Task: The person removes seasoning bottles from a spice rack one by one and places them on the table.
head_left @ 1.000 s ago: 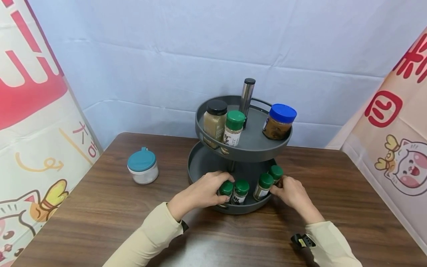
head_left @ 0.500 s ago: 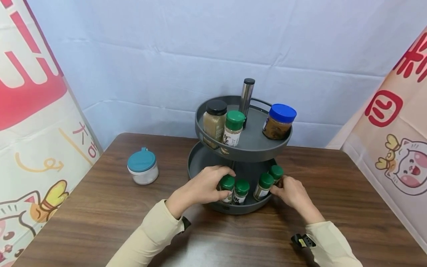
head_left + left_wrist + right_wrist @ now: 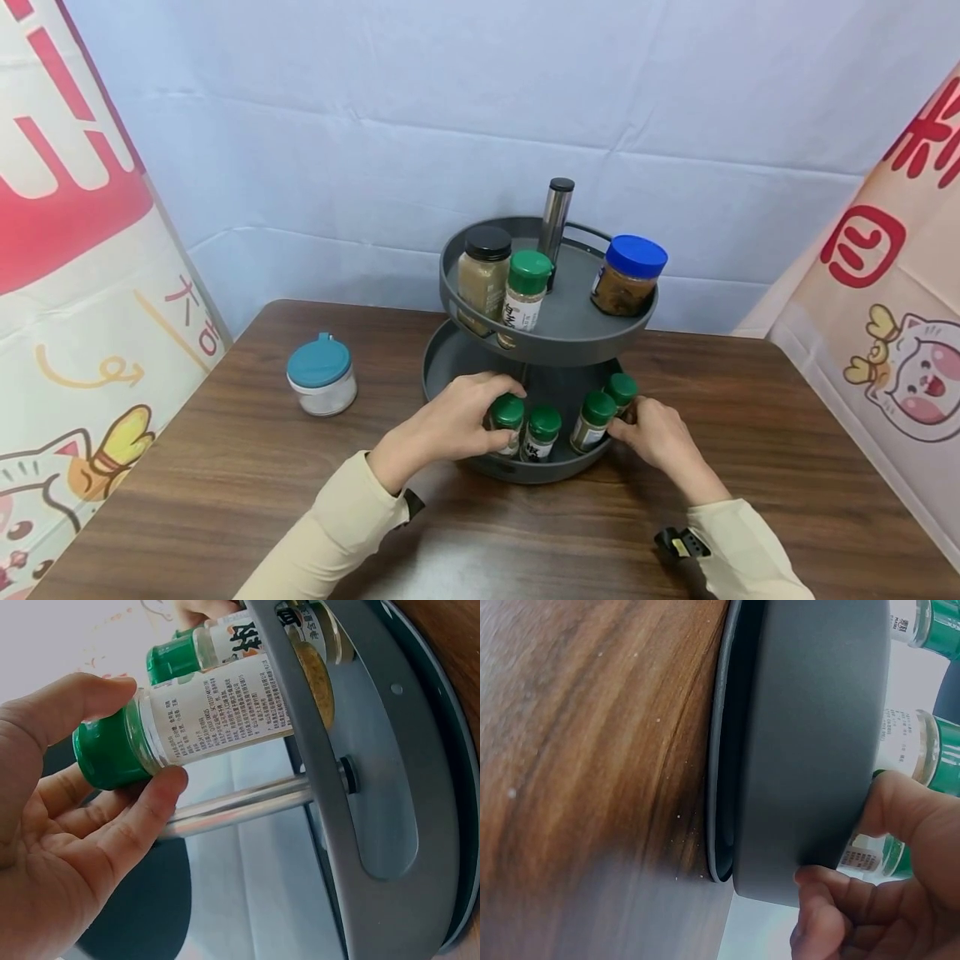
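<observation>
A dark grey two-tier turntable rack stands on the table, several green-capped spice jars along the front of its lower tray [image 3: 525,473]. My left hand [image 3: 453,423] grips the leftmost spice jar [image 3: 507,410] at its cap. In the left wrist view, thumb and fingers sit on either side of the green cap, and the white printed label [image 3: 225,705] faces the camera. A second spice jar [image 3: 542,427] stands just right of it. My right hand [image 3: 660,435] pinches the lower tray's rim [image 3: 817,750], beside two more spice jars [image 3: 597,408].
The upper tray [image 3: 570,350] holds a black-capped jar [image 3: 483,275], a green-capped shaker [image 3: 525,292] and a blue-lidded jar [image 3: 630,271], low over my hands. A metal post [image 3: 555,218] rises through it. A teal-lidded container [image 3: 322,375] stands at left on the table.
My left hand has moved slightly up and back, and the leftmost spice jar has shifted a little with it. The right hand and the rack have stayed in place.
</observation>
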Demonstrator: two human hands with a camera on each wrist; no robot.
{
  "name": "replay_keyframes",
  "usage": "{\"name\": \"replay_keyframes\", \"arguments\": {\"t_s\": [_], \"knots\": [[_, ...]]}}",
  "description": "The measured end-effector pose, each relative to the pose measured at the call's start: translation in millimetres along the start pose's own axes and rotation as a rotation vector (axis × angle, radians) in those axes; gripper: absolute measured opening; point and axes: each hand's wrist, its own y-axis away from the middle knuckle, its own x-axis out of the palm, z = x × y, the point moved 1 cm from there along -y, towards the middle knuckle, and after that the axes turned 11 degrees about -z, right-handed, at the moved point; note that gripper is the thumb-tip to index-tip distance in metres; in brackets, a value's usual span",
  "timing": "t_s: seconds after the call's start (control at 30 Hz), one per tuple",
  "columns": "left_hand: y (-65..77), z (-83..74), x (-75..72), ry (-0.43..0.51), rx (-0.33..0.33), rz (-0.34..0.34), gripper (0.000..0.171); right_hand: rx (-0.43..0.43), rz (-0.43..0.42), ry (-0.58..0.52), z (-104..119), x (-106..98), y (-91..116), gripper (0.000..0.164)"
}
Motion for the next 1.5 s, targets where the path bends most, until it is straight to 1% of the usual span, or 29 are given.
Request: {"name": "replay_keyframes", "arguments": {"t_s": [0.27, 0.4, 0.5, 0.7, 0.83, 1.0, 1.23, 1.5], "knots": [[3.4, 4.2, -7.0, -0.001, -0.005, -0.029, 0.036, -0.005, 0.000, 0.001, -1, -1, 0, 0.023], [4.1, 6.3, -12.9, 0.012, -0.010, -0.056, 0.037, -0.015, -0.004, 0.005, -1, -1, 1, 0.023], [4.4, 7.7, -19.3, 0.024, -0.004, -0.087, 0.037, -0.020, -0.008, 0.005, -1, -2, 1, 0.023], [5.6, 12.8, -35.2, 0.009, 0.012, -0.140, 0.038, -0.018, -0.002, -0.002, -2, -1, 2, 0.026], [9.2, 17.6, -45.2, -0.004, -0.018, -0.152, 0.039, -0.013, 0.004, -0.008, -2, -1, 2, 0.026], [15.4, 25.2, -54.3, -0.025, -0.062, -0.158, 0.039, -0.005, 0.005, -0.007, -2, 0, 2, 0.025], [25.0, 39.9, -65.7, -0.038, -0.165, -0.154, 0.037, -0.003, 0.006, -0.007, -2, 0, 2, 0.025], [36.8, 55.4, -75.5, -0.111, -0.213, -0.193, 0.035, -0.014, 0.001, -0.007, 0, 0, 1, 0.025]]}}
